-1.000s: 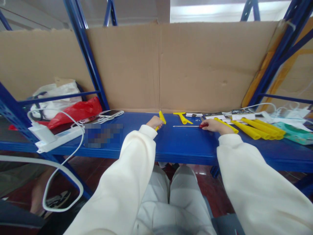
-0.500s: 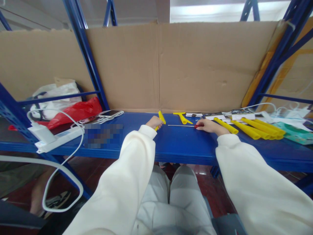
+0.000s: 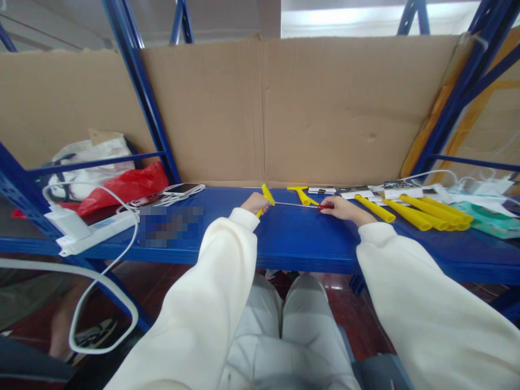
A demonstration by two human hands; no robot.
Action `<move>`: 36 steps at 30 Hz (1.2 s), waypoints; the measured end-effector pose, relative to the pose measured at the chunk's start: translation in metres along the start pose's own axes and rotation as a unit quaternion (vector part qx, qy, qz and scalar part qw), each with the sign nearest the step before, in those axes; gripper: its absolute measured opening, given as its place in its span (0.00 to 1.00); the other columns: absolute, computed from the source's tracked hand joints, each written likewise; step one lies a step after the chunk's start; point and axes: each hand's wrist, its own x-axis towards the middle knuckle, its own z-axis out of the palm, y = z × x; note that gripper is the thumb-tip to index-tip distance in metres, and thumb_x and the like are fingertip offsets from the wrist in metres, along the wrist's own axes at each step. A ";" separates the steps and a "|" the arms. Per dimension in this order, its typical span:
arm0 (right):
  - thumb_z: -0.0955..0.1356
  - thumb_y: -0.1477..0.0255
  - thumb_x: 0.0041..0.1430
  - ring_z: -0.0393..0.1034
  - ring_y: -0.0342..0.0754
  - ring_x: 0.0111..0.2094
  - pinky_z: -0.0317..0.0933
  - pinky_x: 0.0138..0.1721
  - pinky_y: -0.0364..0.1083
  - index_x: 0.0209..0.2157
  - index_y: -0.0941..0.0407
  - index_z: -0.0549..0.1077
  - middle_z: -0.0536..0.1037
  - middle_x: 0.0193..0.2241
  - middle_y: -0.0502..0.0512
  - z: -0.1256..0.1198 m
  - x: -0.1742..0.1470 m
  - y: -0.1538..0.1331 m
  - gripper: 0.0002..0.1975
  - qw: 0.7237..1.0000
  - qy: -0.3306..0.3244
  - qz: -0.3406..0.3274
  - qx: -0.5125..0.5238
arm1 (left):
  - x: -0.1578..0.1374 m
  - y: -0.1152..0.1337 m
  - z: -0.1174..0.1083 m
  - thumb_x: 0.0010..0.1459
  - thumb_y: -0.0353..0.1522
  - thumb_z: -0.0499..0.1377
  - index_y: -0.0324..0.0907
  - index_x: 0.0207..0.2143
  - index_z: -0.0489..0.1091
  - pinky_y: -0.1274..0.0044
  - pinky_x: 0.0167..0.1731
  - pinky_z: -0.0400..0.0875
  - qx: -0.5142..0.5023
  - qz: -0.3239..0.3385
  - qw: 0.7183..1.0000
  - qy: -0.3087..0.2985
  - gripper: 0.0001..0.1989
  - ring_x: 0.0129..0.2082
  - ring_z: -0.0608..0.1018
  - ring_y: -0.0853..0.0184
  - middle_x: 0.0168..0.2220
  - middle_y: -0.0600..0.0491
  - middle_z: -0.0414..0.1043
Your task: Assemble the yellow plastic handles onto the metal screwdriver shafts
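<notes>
Yellow piece [image 3: 267, 195] sat in closed left grip [image 3: 255, 203]; screwdriver [image 3: 299, 205] pointed leftward from closed right grip [image 3: 338, 208], tip at piece. Step seemed tip-seating; next move needed steady alignment.

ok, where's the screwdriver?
Screwdriver is right of centre in the head view, its red handle in the right hand, its tip at the yellow piece in the left hand.

Red-handled metal-shaft screwdriver [image 3: 296, 204] at yellow plastic piece [image 3: 267, 194]

Head feed: I've got the left hand [image 3: 255, 203] gripping the piece, right hand [image 3: 339, 208] on the screwdriver handle. Shaft runs nearly level, tip at the piece; can't tell if inserted. Yellow T-shaped plastic part [image 3: 303, 196] lies just behind the shaft on the blue metal bench [image 3: 300, 238]. Yellow tapered plastic tubes [image 3: 409, 216] sit to the right.
</notes>
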 end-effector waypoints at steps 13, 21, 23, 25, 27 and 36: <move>0.71 0.73 0.58 0.78 0.51 0.38 0.71 0.45 0.48 0.34 0.56 0.78 0.84 0.36 0.57 -0.002 0.000 0.001 0.03 1.000 0.000 0.004 -0.019 | -0.007 0.002 0.001 0.60 0.19 0.59 0.39 0.20 0.64 0.82 0.16 0.54 -0.016 0.009 1.000 -0.012 0.16 0.14 0.62 0.76 0.13 0.60 0.58; 0.70 0.72 0.59 0.78 0.52 0.38 0.70 0.45 0.48 0.35 0.57 0.79 0.84 0.37 0.58 -0.004 -0.001 -0.004 0.04 1.000 -0.007 0.008 -0.015 | -0.005 0.001 -0.002 0.58 0.20 0.61 0.34 0.29 0.73 0.82 0.17 0.57 -0.031 0.003 0.999 -0.021 0.06 0.14 0.63 0.75 0.14 0.60 0.60; 0.70 0.72 0.60 0.78 0.52 0.38 0.70 0.45 0.48 0.35 0.57 0.80 0.84 0.38 0.59 -0.004 -0.002 -0.004 0.05 1.000 -0.009 0.009 -0.019 | -0.005 0.002 -0.002 0.58 0.20 0.61 0.34 0.30 0.73 0.82 0.17 0.56 -0.033 0.001 0.999 -0.021 0.05 0.14 0.63 0.76 0.14 0.61 0.60; 0.69 0.72 0.60 0.78 0.53 0.39 0.70 0.46 0.49 0.36 0.57 0.80 0.84 0.38 0.59 -0.005 -0.002 -0.004 0.07 1.000 -0.011 0.001 -0.025 | -0.006 0.002 -0.001 0.59 0.20 0.61 0.34 0.29 0.73 0.82 0.17 0.56 -0.033 -0.001 0.999 -0.017 0.06 0.14 0.63 0.75 0.14 0.61 0.60; 0.68 0.70 0.61 0.78 0.53 0.39 0.70 0.46 0.48 0.37 0.57 0.81 0.84 0.39 0.59 -0.005 -0.001 -0.003 0.08 0.999 -0.014 -0.009 -0.034 | -0.007 0.002 -0.001 0.59 0.20 0.60 0.35 0.27 0.71 0.82 0.17 0.55 -0.031 0.000 0.999 -0.011 0.08 0.14 0.64 0.76 0.14 0.60 0.60; 0.66 0.62 0.63 0.74 0.51 0.31 0.68 0.36 0.46 0.33 0.57 0.80 0.82 0.28 0.57 -0.004 0.000 -0.006 0.15 0.998 -0.042 -0.011 -0.045 | -0.003 0.002 0.000 0.57 0.19 0.63 0.37 0.22 0.68 0.82 0.18 0.56 -0.011 -0.005 1.000 0.000 0.13 0.14 0.63 0.76 0.13 0.61 0.59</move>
